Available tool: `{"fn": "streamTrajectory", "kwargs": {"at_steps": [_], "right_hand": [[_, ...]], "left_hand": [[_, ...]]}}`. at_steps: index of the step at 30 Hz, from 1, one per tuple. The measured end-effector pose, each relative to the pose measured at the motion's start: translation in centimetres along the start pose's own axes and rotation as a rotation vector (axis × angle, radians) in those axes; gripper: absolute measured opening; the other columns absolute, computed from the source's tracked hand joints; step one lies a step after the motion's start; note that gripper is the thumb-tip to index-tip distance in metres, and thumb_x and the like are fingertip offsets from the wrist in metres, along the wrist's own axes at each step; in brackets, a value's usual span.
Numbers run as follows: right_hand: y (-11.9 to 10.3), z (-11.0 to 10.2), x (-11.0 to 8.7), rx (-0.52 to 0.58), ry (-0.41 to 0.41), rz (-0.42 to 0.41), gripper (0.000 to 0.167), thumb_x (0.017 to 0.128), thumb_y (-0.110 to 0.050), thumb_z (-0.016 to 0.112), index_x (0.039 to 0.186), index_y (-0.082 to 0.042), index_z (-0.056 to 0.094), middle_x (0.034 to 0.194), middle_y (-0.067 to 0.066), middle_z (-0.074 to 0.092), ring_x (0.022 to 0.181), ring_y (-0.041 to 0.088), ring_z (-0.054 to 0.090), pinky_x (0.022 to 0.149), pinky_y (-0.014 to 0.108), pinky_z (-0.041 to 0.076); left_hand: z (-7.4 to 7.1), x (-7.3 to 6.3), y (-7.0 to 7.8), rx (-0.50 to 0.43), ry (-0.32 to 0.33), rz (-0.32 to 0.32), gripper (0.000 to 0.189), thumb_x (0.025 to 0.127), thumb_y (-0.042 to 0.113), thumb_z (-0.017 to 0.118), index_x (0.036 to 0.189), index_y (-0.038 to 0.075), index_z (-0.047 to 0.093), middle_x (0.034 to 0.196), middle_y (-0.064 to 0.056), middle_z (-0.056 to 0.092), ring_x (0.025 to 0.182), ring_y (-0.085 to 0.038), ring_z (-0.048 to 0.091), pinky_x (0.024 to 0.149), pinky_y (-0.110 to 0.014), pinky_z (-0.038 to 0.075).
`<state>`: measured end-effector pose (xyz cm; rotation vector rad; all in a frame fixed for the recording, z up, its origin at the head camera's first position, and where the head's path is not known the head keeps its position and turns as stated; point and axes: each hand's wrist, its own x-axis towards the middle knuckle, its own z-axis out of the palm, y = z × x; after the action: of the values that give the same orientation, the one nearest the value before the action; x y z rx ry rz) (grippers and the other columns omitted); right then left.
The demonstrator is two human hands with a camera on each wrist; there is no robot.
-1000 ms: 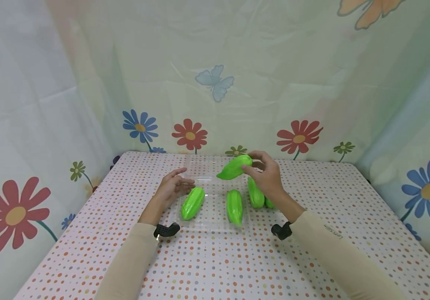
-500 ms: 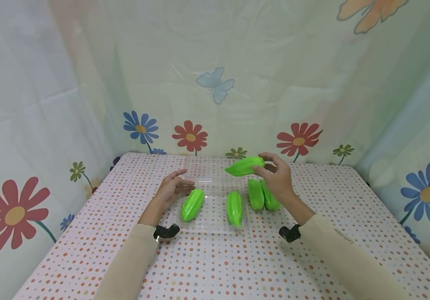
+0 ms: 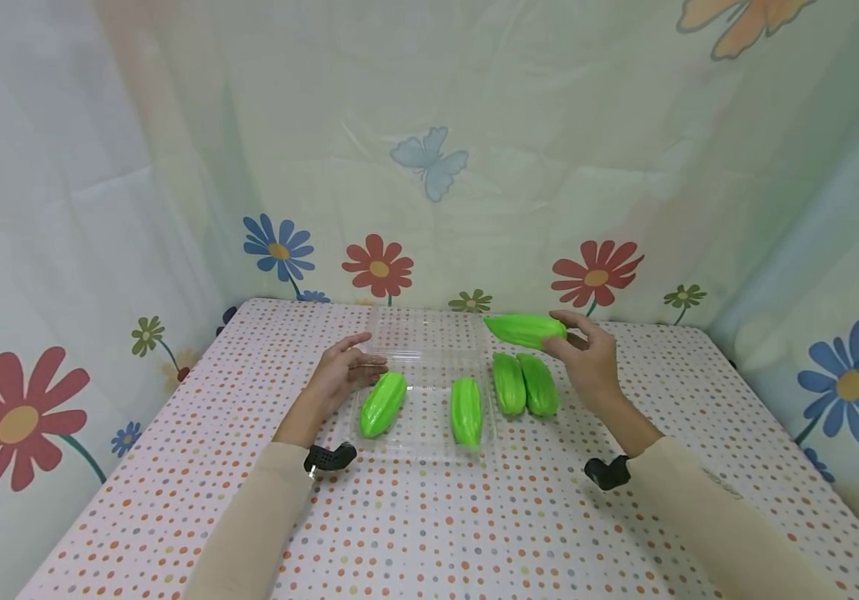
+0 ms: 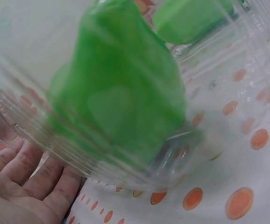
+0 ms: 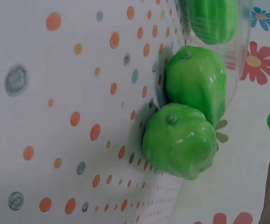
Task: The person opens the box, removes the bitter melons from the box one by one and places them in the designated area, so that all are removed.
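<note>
Pinched at blunt end in right grip (image 3: 586,357): green veg (image 3: 525,330), with thumb and fingers curled round it, so no slack there. Long axis roughly sideways, tip out to left, held above desk (image 3: 414,533). Just below and closer to wearer: two loose veg (image 3: 509,385), side by side, pointing fore-and-aft instead. Nearer to those: right grip, easily. Off to left: clear container (image 3: 417,457), with one veg (image 3: 382,405) toward each side. At its left edge: left grip (image 3: 335,372), with fingers relaxed, nothing visibly grasped; can't tell if touching plastic.
</note>
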<state>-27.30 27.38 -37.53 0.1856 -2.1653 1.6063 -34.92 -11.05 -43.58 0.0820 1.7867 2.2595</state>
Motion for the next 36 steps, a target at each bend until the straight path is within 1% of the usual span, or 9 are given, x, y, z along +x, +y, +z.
{"fn": "streamTrajectory", "kwargs": {"at_steps": [3,7,14,20,23,27,29,34,36], "right_hand": [[0.2,-0.4,0.1,0.081,0.030,0.023,0.042,0.096,-0.007,0.064,0.137,0.003,0.059,0.125,0.005,0.055,0.094,0.002,0.067,0.079,0.019,0.057],[0.3,-0.8,0.3,0.150,0.072,0.049,0.042,0.095,-0.003,0.064,0.135,0.008,0.057,0.120,0.003,0.055,0.097,0.004,0.067,0.081,0.019,0.057],[0.6,-1.4,0.1,0.203,0.109,0.114,0.036,0.094,-0.003,0.064,0.128,0.008,0.058,0.118,0.004,0.052,0.100,0.008,0.065,0.083,0.020,0.056],[1.0,-1.8,-0.3,0.260,0.160,0.184,0.026,0.092,0.003,0.064,0.118,0.007,0.058,0.114,0.004,0.050,0.100,0.012,0.061,0.081,0.020,0.057],[1.3,-2.3,-0.5,0.214,0.161,0.223,0.025,0.092,0.001,0.065,0.116,0.005,0.057,0.113,0.003,0.051,0.099,0.011,0.060,0.080,0.018,0.057],[1.9,-3.0,-0.9,0.060,0.114,0.268,0.029,0.094,-0.007,0.065,0.121,0.000,0.056,0.114,0.002,0.051,0.099,0.009,0.058,0.079,0.015,0.055],[2.2,-3.2,-1.0,0.028,0.112,0.293,0.033,0.093,-0.009,0.067,0.124,-0.001,0.057,0.114,0.003,0.052,0.099,0.010,0.058,0.078,0.014,0.055],[2.7,-3.7,-1.2,-0.033,0.111,0.322,0.047,0.094,-0.014,0.069,0.138,-0.002,0.057,0.118,0.005,0.055,0.100,0.009,0.057,0.079,0.016,0.055],[2.9,-4.1,-1.4,-0.096,0.088,0.322,0.051,0.095,-0.017,0.068,0.142,-0.003,0.055,0.121,0.006,0.055,0.100,0.007,0.056,0.079,0.017,0.056]], "left_hand": [[0.0,-0.1,0.0,0.003,-0.003,-0.002,0.054,0.101,0.005,0.042,0.155,0.009,0.039,0.105,-0.012,0.076,0.103,-0.027,0.073,0.089,-0.038,0.058],[-0.1,-0.1,-0.2,0.013,-0.005,0.000,0.054,0.102,0.005,0.041,0.156,0.009,0.038,0.106,-0.012,0.076,0.104,-0.027,0.073,0.090,-0.039,0.057],[-0.1,0.0,-0.3,-0.012,0.000,-0.001,0.054,0.101,0.004,0.042,0.155,0.009,0.039,0.103,-0.011,0.076,0.102,-0.027,0.073,0.090,-0.039,0.058],[-0.1,0.0,-0.4,0.001,0.002,-0.005,0.054,0.101,0.005,0.041,0.155,0.009,0.039,0.105,-0.012,0.076,0.102,-0.026,0.073,0.088,-0.038,0.058],[-0.1,0.0,-0.5,0.000,0.009,-0.012,0.054,0.101,0.005,0.042,0.155,0.009,0.040,0.105,-0.012,0.076,0.102,-0.026,0.073,0.088,-0.038,0.058],[-0.1,0.1,-0.4,0.000,0.010,-0.020,0.053,0.102,0.006,0.042,0.155,0.011,0.040,0.106,-0.011,0.076,0.102,-0.026,0.073,0.089,-0.038,0.058],[-0.1,0.1,-0.3,0.003,0.013,-0.018,0.053,0.102,0.006,0.042,0.154,0.011,0.041,0.106,-0.011,0.076,0.103,-0.026,0.073,0.090,-0.039,0.057],[-0.1,0.0,0.0,0.006,0.016,-0.007,0.053,0.102,0.005,0.042,0.154,0.010,0.041,0.105,-0.012,0.076,0.104,-0.027,0.073,0.093,-0.041,0.056],[-0.1,0.0,0.1,0.002,0.010,-0.009,0.052,0.103,0.006,0.041,0.155,0.010,0.040,0.106,-0.012,0.076,0.104,-0.027,0.073,0.094,-0.041,0.056]]}}
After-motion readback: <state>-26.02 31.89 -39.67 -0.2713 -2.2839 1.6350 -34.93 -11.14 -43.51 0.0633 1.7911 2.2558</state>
